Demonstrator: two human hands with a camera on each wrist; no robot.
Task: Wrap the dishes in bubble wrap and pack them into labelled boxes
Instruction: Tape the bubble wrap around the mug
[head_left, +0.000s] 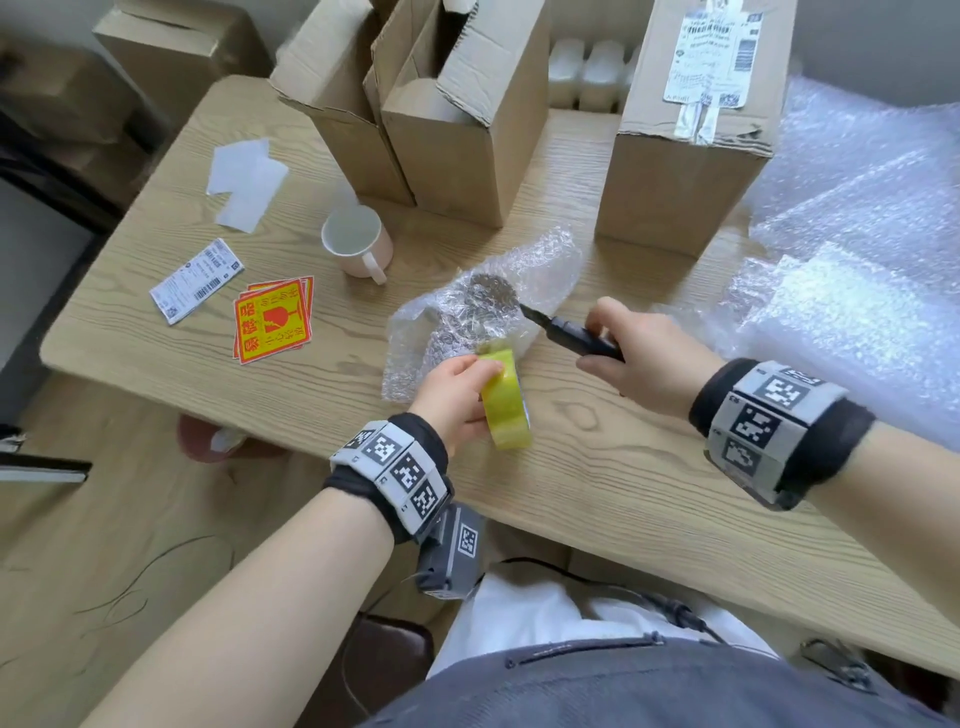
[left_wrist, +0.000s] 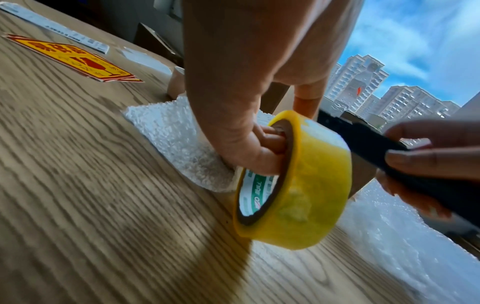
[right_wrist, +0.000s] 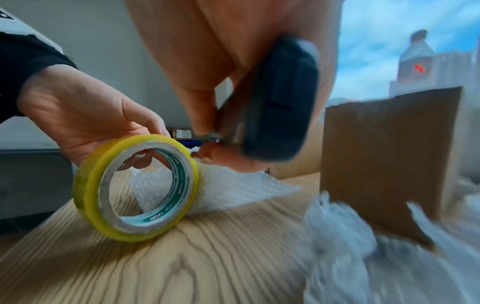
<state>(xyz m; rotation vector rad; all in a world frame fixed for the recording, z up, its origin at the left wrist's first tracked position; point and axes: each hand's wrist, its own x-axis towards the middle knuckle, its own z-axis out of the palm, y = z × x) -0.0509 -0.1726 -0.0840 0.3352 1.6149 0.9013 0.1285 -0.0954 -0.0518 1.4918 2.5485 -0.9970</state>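
A dish bundled in bubble wrap (head_left: 467, 317) lies mid-table. My left hand (head_left: 457, 395) grips a yellow tape roll (head_left: 506, 405), fingers hooked through its core (left_wrist: 275, 144), at the bundle's near edge. The same tape roll (right_wrist: 135, 187) stands on edge against the wrap in the right wrist view. My right hand (head_left: 634, 353) holds a black utility knife (head_left: 576, 332), its blade pointing left at the bundle just above the roll. The knife handle (left_wrist: 405, 162) shows beside the tape roll (left_wrist: 293, 181). A pink-and-white mug (head_left: 358, 244) stands unwrapped behind the bundle.
Open cardboard boxes (head_left: 457, 130) stand at the back, a taller sealed box (head_left: 685, 135) to their right. Loose bubble wrap (head_left: 857, 249) covers the right side. Yellow fragile stickers (head_left: 272, 322), a shipping label (head_left: 197, 280) and white backing papers (head_left: 244, 182) lie on the left.
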